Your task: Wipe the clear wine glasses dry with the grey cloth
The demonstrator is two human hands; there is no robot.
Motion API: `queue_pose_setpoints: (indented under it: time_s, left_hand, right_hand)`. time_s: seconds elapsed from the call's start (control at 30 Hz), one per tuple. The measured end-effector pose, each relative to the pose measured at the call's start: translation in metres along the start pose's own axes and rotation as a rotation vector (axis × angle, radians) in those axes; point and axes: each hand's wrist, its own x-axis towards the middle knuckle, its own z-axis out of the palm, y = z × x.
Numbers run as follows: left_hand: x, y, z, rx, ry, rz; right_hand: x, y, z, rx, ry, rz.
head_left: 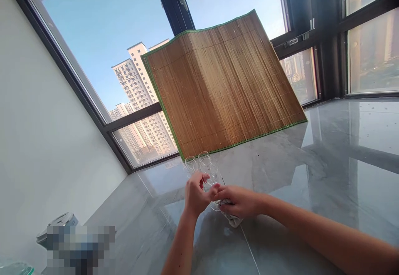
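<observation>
Several small clear drinking glasses stand close together on the grey floor, with one glass (190, 163) at the back left and another glass (204, 158) beside it. My left hand (197, 194) curls its fingers and thumb round a clear glass at the near side of the group; the hand hides part of it. Against its thumb lies my right hand (238, 202), which is closed on a crumpled pale cloth (234, 221). Some of the cloth hangs out below the fingers, next to the nearest glass rim.
A bamboo mat (224, 87) with green edging leans upright against the window behind the glasses. Glossy grey tiles (289, 225) reflect the windows. At the lower left are a pale packet (62, 225), partly blurred out, and a clear container (15, 268) with a green rim.
</observation>
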Motion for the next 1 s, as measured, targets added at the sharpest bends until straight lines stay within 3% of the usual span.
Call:
queue_pose_setpoints:
  time_s: [0.1, 0.23, 0.33, 0.4, 0.53, 0.63, 0.7, 0.8, 0.9, 1.0]
  left_hand:
    - [0.002, 0.002, 0.002, -0.348, 0.084, -0.046]
    - [0.005, 0.005, 0.004, -0.812, 0.196, -0.113]
    - [0.006, 0.01, 0.006, -1.021, 0.201, -0.158]
    - [0.005, 0.015, 0.006, -1.07, 0.217, -0.172]
    - [0.0, 0.023, 0.013, -0.897, 0.207, -0.16]
    - [-0.002, 0.032, 0.031, -0.639, 0.133, -0.131]
    - [0.001, 0.043, 0.05, -0.457, 0.118, -0.137]
    - [0.011, 0.057, 0.078, -0.288, 0.139, -0.112]
    - [0.021, 0.062, 0.098, -0.243, 0.177, -0.045]
    - [0.022, 0.06, 0.106, -0.238, 0.156, -0.088]
  right_hand:
    - [-0.001, -0.011, -0.016, 0.104, 0.001, -0.009]
    - [-0.009, -0.022, -0.057, 0.312, 0.023, 0.012]
    - [-0.014, -0.017, -0.08, 0.523, 0.16, 0.061]
    - [-0.015, -0.007, -0.085, 0.639, 0.355, 0.129]
    - [-0.008, 0.018, -0.077, 0.816, 0.8, 0.36]
    - [-0.004, 0.031, -0.069, 0.863, 0.997, 0.522]
    - [-0.003, 0.035, -0.066, 0.923, 1.018, 0.553]
    - [-0.003, 0.037, -0.065, 1.023, 0.963, 0.484]
    - [-0.005, 0.038, -0.068, 1.006, 0.917, 0.391]
    - [-0.006, 0.04, -0.072, 0.893, 0.946, 0.336]
